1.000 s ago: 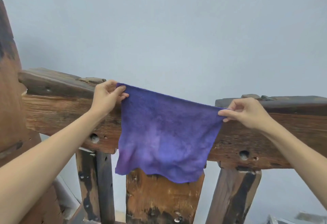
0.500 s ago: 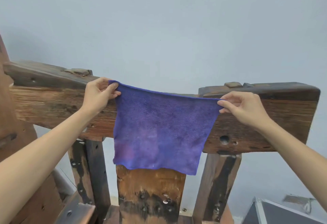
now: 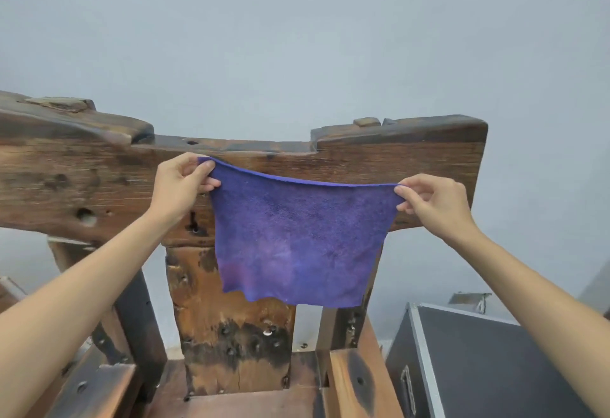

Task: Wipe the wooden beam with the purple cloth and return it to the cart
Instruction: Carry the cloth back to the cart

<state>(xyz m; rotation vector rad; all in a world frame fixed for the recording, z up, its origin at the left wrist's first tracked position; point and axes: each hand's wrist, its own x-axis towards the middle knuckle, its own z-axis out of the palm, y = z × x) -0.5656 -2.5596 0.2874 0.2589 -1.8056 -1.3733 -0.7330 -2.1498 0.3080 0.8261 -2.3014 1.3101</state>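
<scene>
A purple cloth [image 3: 300, 239] hangs spread flat in front of the wide, weathered wooden beam [image 3: 82, 180]. My left hand [image 3: 181, 183] pinches its top left corner, and my right hand [image 3: 432, 203] pinches its top right corner. The cloth's top edge sags a little below the beam's notched upper edge. Its lower edge dangles free in front of the central upright plank [image 3: 231, 335]. The cloth covers the middle right of the beam's front face. No cart is recognisable.
The beam tops a heavy wooden chair-like frame with side posts [image 3: 132, 312] and a seat [image 3: 251, 404] below. A dark case with metal edging [image 3: 488, 368] stands at the lower right. A plain grey wall lies behind.
Both hands with the cloth have come down from the beam's top edge to its front face. The view has tilted down, showing the seat and the dark case.
</scene>
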